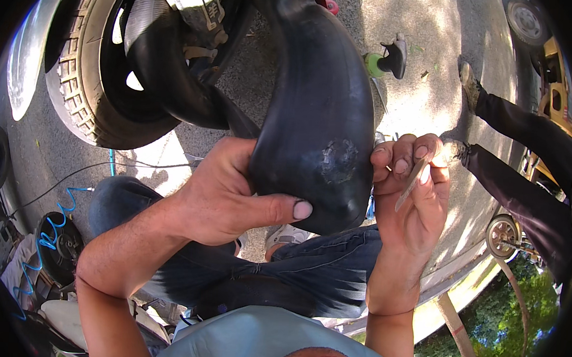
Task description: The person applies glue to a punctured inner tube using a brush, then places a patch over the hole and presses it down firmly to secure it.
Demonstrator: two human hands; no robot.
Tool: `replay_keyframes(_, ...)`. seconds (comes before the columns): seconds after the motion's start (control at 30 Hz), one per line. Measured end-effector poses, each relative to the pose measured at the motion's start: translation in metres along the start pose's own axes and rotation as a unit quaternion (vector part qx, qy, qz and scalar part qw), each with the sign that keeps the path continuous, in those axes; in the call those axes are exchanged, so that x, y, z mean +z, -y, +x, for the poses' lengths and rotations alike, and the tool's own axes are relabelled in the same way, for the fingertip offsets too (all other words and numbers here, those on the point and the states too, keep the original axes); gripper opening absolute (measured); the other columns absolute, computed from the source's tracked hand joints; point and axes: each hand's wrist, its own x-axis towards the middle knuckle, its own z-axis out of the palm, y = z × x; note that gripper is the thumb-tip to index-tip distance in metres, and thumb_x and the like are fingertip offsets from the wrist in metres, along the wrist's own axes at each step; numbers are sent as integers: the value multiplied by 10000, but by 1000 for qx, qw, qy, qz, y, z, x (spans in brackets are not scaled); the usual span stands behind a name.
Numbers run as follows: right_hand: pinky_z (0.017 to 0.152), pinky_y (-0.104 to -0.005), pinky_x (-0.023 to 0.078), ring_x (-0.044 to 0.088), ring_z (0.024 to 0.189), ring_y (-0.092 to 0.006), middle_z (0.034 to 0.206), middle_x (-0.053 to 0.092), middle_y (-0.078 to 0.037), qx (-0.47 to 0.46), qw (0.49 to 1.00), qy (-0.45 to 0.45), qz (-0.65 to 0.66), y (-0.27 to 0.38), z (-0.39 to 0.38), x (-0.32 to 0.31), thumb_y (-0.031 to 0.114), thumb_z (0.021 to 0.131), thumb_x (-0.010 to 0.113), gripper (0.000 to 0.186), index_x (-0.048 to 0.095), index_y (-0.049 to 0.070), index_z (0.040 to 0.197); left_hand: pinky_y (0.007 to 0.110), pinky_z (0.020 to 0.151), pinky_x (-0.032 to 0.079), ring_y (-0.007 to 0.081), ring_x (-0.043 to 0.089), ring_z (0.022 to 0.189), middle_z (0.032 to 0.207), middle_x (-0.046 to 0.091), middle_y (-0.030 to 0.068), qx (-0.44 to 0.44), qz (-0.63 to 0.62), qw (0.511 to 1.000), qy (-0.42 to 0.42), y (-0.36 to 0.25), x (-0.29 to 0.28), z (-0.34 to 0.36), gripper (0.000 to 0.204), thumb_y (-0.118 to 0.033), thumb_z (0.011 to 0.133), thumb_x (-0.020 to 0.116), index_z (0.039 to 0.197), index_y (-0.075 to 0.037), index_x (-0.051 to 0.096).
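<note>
My left hand [223, 204] clamps the black inner tube [319, 109] above my lap [323, 271] while my right hand [420, 202] pinches a thin strip [407, 191] beside it — and if the smooth rubber rolls under that one-handed grip, the strip could skid off the scuffed spot [338, 160].

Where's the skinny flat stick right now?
In the head view, right of centre, the skinny flat stick is held in the right hand, just right of the black rubber tube that the left hand holds.
</note>
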Motion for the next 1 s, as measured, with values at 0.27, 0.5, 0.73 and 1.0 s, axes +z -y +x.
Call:
replay_keyframes(0.27, 899, -332, 475, 566, 1001, -228, 954, 540, -47, 35, 999, -2, -8, 4, -2, -1, 177, 933, 721, 268, 534, 86, 1102, 261, 785, 555, 68, 643, 876, 986, 731, 54, -2, 16, 1000, -1, -1, 0, 1, 313, -35, 881, 779, 1164, 48, 672)
replay_keyframes(0.5, 954, -346, 469, 559, 985, -220, 955, 523, -53, 25, 1000, 1, -1, 4, -5, 0, 167, 927, 713, 279, 504, 82, 1092, 242, 545, 528, 69, 636, 677, 838, 703, 52, -18, -9, 1000, 9, -9, 3, -3, 306, -43, 881, 783, 1151, 44, 671)
replay_keyframes(0.73, 917, -403, 535, 610, 923, -235, 947, 556, -82, -4, 999, -1, 36, 2, -6, 9, 189, 965, 690, 243, 510, 75, 1080, 233, 592, 518, 69, 639, 713, 865, 703, 47, -29, -22, 999, -11, -15, 8, -6, 307, -13, 869, 785, 1152, 29, 674)
replay_keyframes(1.0, 909, -457, 547, 655, 1014, -363, 960, 608, -138, 6, 997, 55, 54, -7, 7, 12, 185, 934, 706, 242, 546, 41, 1046, 290, 841, 562, 120, 680, 985, 1094, 737, 94, -36, 2, 998, -55, -15, -2, -19, 361, 45, 848, 764, 1195, 38, 665)
